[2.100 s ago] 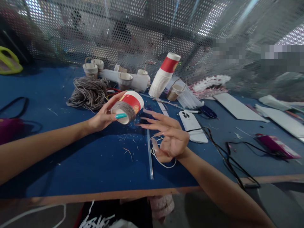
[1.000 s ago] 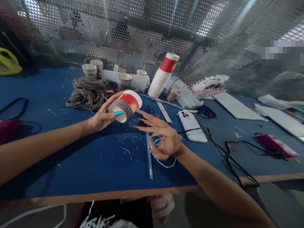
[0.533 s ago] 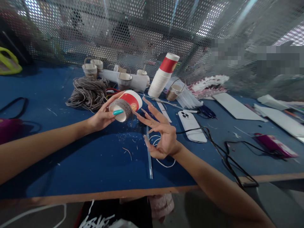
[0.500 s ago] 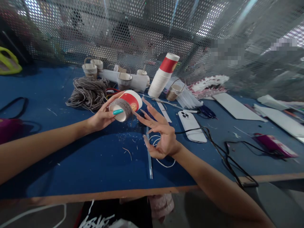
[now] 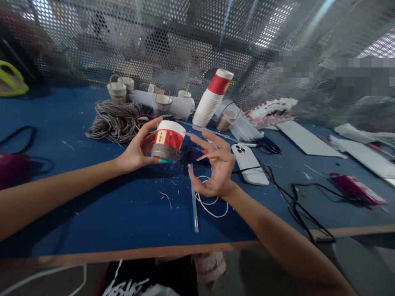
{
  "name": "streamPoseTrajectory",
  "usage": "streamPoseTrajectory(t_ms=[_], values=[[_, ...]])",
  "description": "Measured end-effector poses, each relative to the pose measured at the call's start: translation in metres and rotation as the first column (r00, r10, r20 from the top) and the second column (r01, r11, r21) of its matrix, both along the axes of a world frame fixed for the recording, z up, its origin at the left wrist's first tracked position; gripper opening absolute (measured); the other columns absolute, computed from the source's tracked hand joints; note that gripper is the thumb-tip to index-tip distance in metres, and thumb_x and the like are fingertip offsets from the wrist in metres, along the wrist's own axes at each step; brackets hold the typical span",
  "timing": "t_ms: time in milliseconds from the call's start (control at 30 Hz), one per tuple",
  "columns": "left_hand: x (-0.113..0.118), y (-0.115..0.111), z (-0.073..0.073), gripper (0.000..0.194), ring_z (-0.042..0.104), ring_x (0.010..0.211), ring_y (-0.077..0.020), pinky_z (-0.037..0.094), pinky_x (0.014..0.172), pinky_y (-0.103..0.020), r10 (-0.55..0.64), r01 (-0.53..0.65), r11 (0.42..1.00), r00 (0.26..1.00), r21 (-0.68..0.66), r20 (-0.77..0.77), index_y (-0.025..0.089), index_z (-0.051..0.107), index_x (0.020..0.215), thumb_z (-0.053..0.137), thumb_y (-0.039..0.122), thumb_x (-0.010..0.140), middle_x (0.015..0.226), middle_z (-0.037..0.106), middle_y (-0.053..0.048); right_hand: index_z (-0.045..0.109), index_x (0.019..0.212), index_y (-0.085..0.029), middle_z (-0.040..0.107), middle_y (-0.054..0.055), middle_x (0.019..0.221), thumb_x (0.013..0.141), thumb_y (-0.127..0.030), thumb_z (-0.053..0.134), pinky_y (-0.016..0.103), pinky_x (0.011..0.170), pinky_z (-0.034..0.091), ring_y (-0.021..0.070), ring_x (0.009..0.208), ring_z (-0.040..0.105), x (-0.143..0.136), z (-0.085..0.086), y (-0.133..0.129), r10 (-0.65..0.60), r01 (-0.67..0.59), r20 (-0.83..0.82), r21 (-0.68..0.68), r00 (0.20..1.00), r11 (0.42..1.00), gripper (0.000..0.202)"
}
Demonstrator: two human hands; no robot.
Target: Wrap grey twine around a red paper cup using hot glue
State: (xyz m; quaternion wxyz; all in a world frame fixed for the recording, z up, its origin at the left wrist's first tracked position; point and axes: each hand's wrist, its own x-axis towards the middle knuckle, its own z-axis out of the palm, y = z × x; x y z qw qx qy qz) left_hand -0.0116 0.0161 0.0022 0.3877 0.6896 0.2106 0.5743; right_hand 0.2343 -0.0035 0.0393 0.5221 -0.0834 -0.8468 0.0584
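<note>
A red and white paper cup [image 5: 169, 139] with grey-brown cord wound round its lower part is held above the blue table by my left hand [image 5: 138, 149]. My left thumb is under its base and a finger reaches its rim; the cup stands nearly upright. Just to the right of the cup, my right hand [image 5: 214, 166] has its fingers spread and curved, with nothing held. A dark blue tool with an orange part [image 5: 197, 153] lies behind my right fingers, partly hidden. A clear stick [image 5: 195, 209] lies below.
Behind stand a leaning stack of paper cups [image 5: 207, 107], small cord-covered baskets [image 5: 227, 119] and a grey cord bundle [image 5: 115, 121]. To the right lie a white phone [image 5: 250, 164], black cables [image 5: 285, 197] and white boards [image 5: 310, 139]. A wooden edge [image 5: 132, 253] runs along the front.
The cup has turned from lying tilted, base towards me, to nearly upright in my left hand. My right hand has moved slightly right, away from it.
</note>
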Motion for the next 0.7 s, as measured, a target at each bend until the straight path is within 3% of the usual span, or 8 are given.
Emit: streamPoseTrajectory(t_ms=[167, 300, 467, 600, 700], values=[[-0.001, 0.002, -0.005, 0.096, 0.050, 0.139, -0.0322, 0.051, 0.110, -0.044, 0.015, -0.007, 0.991, 0.998, 0.132, -0.060, 0.035, 0.039, 0.146, 0.089, 0.049, 0.065, 0.157, 0.042, -0.009, 0.042, 0.115, -0.030, 0.059, 0.010, 0.143, 0.070, -0.007, 0.065, 0.054, 0.111, 0.050, 0.0280, 0.136, 0.056, -0.003, 0.007, -0.004, 0.070, -0.065, 0.129, -0.049, 0.989, 0.997, 0.056], [-0.002, 0.002, -0.004, 0.096, 0.051, 0.139, -0.0319, 0.051, 0.110, -0.043, 0.022, -0.008, 0.990, 0.996, 0.142, -0.092, 0.034, 0.038, 0.147, 0.088, 0.049, 0.066, 0.156, 0.042, -0.010, 0.045, 0.112, -0.027, 0.066, 0.010, 0.137, 0.070, -0.005, 0.062, 0.055, 0.109, 0.052, 0.0261, 0.142, 0.049, -0.003, 0.010, -0.007, 0.090, -0.096, 0.178, 0.023, 0.980, 0.995, 0.050], [-0.002, -0.001, -0.002, 0.094, 0.050, 0.139, -0.0325, 0.051, 0.110, -0.044, 0.009, -0.001, 0.996, 0.997, 0.090, -0.081, 0.035, 0.041, 0.144, 0.089, 0.047, 0.065, 0.155, 0.043, -0.010, 0.049, 0.110, -0.024, 0.052, 0.013, 0.151, 0.074, -0.003, 0.055, 0.049, 0.089, 0.066, 0.0282, 0.128, 0.063, 0.007, 0.004, -0.007, 0.090, -0.110, 0.185, 0.106, 0.979, 0.988, 0.043], [-0.002, -0.002, -0.004, 0.095, 0.045, 0.142, -0.0344, 0.046, 0.114, -0.049, 0.038, -0.035, 0.999, 0.996, 0.038, -0.080, 0.033, 0.044, 0.144, 0.091, 0.044, 0.062, 0.153, 0.043, -0.011, 0.054, 0.097, -0.024, 0.063, 0.010, 0.140, 0.070, -0.004, 0.060, 0.041, 0.075, 0.070, 0.0282, 0.111, 0.073, 0.012, 0.000, -0.006, -0.051, 0.027, 0.068, 0.321, 0.996, 0.947, 0.035], [-0.002, -0.003, -0.005, 0.092, 0.043, 0.143, -0.0347, 0.045, 0.115, -0.050, 0.093, -0.090, 0.995, 0.991, 0.040, -0.096, 0.032, 0.049, 0.141, 0.092, 0.040, 0.060, 0.149, 0.045, -0.011, 0.054, 0.106, -0.023, 0.066, 0.011, 0.132, 0.070, -0.008, 0.062, 0.043, 0.079, 0.069, 0.0277, 0.110, 0.073, 0.006, 0.001, -0.006, -0.021, 0.015, 0.016, 0.278, 1.000, 0.961, 0.040]])
